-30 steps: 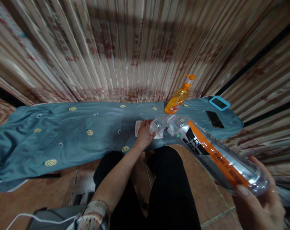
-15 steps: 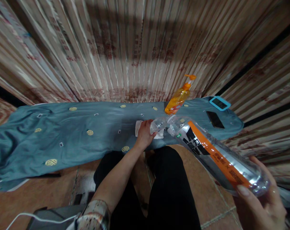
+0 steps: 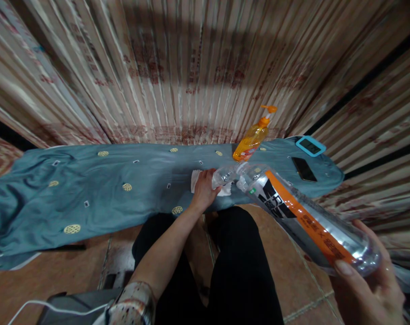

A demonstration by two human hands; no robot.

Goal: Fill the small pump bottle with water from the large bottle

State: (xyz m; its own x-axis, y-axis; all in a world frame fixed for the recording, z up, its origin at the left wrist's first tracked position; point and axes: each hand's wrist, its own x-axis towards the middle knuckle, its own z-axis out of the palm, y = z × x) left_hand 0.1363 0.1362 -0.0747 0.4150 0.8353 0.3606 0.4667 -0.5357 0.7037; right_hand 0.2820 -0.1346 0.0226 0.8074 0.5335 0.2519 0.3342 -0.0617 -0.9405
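Back from my left hand [image 3: 203, 189] my arm is bare up to the elbow. There my sleeve [image 3: 133, 302] starts, pale with brown and red spots. Under that hand are my black trousers [image 3: 238, 271].

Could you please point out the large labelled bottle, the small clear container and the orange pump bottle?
large labelled bottle [image 3: 308, 222], head view, on its orange label stripe.
small clear container [image 3: 223, 175], head view, on its clear body.
orange pump bottle [image 3: 250, 142], head view, on its orange body.
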